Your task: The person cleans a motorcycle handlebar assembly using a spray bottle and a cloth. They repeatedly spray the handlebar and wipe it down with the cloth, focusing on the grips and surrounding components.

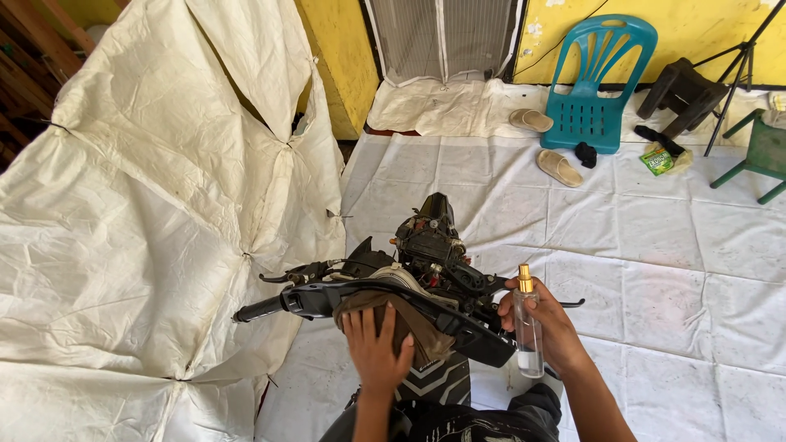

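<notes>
The person stands at the 6 o'clock edge of the view and looks down on a motorcycle point(426, 270) whose front covers are removed, so black parts and wires are open at the centre.

The left hand point(375, 348) lies flat, with the fingers spread, on a brown cloth point(413, 327). The cloth is draped over the black handlebar panel point(360, 296), just at 5 o'clock from the left grip point(260, 308). The hand presses on the cloth and does not pinch it.

The right hand point(550, 327) is at 3 o'clock from the left hand. Its fingers are wrapped around a clear spray bottle point(528, 331) with a gold top. The bottle stands upright, beside the right end of the handlebar, and a little liquid shows in its bottom part. The gold top points to 12 o'clock.

White sheets point(671, 245) cover the floor, and more white sheet point(147, 205) hangs at 9 o'clock. At 1 o'clock, near the yellow wall point(704, 33), there is a turquoise plastic chair point(596, 86). Two beige slippers point(559, 167) lie near it: one just at its left side, the other in front of it. A dark stool point(681, 94) and a tripod point(737, 74) are at 2 o'clock, and a green chair point(761, 155) shows only partly at the right edge. A small green packet point(657, 160) lies on the sheet below the stool.
</notes>
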